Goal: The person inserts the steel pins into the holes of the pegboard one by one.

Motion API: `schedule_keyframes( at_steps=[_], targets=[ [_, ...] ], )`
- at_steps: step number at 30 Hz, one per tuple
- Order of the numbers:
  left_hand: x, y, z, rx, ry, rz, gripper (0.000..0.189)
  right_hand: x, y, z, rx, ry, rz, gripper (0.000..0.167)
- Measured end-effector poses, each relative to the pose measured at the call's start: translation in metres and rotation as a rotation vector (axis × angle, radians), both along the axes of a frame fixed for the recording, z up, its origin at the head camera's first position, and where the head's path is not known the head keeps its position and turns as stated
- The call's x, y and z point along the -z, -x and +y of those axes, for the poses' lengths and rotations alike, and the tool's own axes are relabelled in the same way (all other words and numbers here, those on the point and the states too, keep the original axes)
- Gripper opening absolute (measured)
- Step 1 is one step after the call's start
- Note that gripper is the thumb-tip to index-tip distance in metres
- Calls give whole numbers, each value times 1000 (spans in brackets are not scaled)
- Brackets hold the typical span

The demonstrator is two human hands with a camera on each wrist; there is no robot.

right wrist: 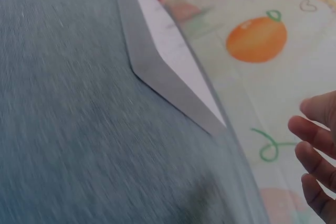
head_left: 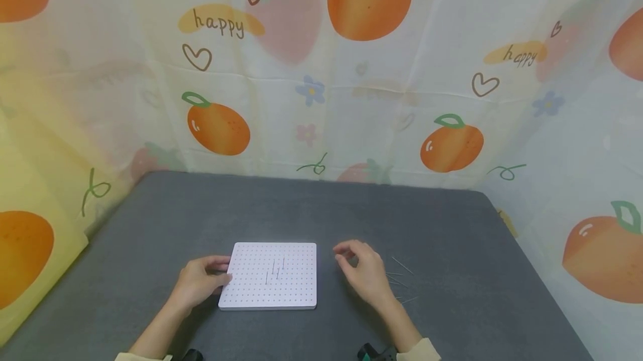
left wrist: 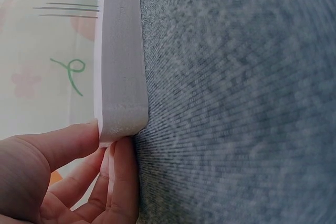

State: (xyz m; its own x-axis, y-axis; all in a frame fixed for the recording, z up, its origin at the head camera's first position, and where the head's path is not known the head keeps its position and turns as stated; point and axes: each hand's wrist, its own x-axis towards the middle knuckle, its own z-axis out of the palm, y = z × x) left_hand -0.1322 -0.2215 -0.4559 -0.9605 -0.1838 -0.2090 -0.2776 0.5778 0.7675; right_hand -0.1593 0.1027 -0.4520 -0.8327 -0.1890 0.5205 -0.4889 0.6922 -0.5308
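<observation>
A white square pegboard (head_left: pixel 298 288) with rows of small holes lies on the grey table. Several thin metal pins (head_left: pixel 273 267) stand upright near its middle, and in the left wrist view these pins (left wrist: pixel 71 8) stick out from its face. My left hand (head_left: pixel 197 283) grips the board's left edge, thumb at the top rim and fingers against the side. To the right of the board, apart from it, my right hand (head_left: pixel 365 272) hovers with loosely bent fingers and nothing visible in them. Just beyond that hand, several loose pins (head_left: pixel 402 265) lie on the table.
The dark grey tabletop (head_left: pixel 427 227) stretches around the board. A fruit-printed curtain (head_left: pixel 361 126) hangs along the back and both sides. Dark wrist-worn devices (head_left: pixel 377 352) show at the bottom edge, beside light sleeves (head_left: pixel 419 351).
</observation>
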Motion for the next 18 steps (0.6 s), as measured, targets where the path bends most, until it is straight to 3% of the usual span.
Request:
schedule_keyframes(
  at_steps=[8,18],
  targets=[
    [1,1,0,-1,-10,1,43,-4,5,36,-4,72,-18,18],
    [0,1,0,-9,3,-8,43,4,7,72,45,23,-41,21]
  ],
)
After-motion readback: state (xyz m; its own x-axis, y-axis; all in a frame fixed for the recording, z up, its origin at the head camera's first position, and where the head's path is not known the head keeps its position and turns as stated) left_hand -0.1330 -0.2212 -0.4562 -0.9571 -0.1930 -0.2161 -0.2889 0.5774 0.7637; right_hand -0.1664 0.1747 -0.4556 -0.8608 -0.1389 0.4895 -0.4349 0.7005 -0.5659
